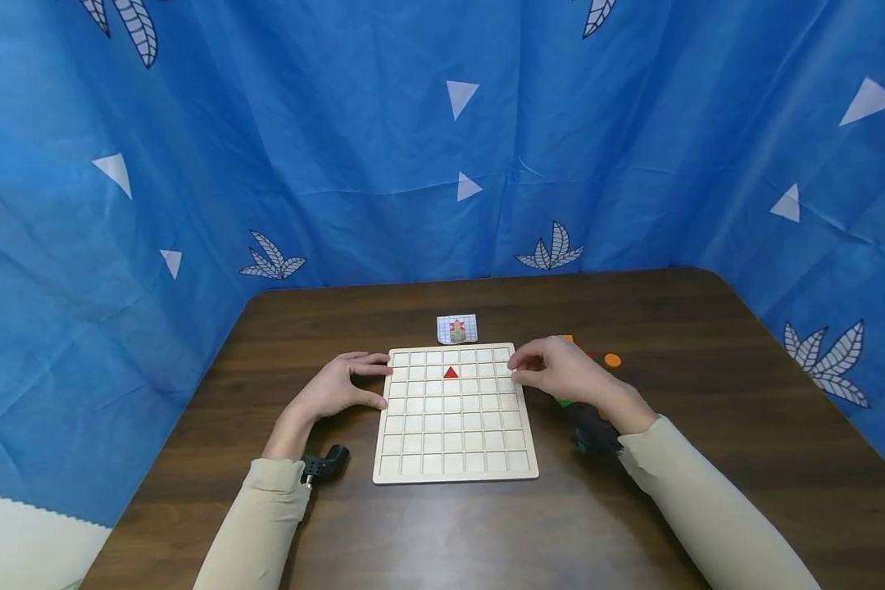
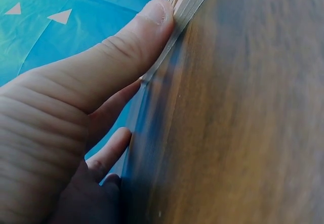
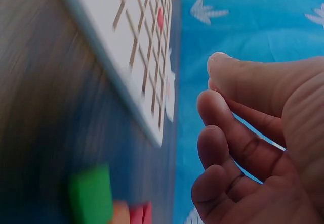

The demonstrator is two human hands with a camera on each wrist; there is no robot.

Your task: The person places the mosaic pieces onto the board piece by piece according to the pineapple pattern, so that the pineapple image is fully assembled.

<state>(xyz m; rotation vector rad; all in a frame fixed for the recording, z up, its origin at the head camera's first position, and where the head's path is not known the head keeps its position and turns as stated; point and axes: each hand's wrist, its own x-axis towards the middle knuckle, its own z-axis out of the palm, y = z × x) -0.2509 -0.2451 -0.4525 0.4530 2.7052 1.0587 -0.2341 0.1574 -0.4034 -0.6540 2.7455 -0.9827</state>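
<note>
A pale wooden grid board (image 1: 452, 479) lies flat on the table, with one red triangle (image 1: 451, 373) in an upper cell. My left hand (image 1: 335, 385) rests at the board's left edge, fingers extended and thumb (image 2: 158, 14) against its side. At the upper right edge, my right hand (image 1: 560, 370) hovers with thumb and index finger pinched together. Only a trace of a small red piece (image 3: 216, 89) shows between those fingertips; the rest is hidden. Other right fingers curl loosely in the right wrist view.
A small printed pattern card (image 1: 457, 329) lies just beyond the board. Right of the board are an orange disc (image 1: 613, 360) and loose colored pieces, including a green block (image 3: 92, 196), partly hidden by the right hand. A blue curtain (image 1: 413, 147) hangs behind the dark table (image 1: 428, 541).
</note>
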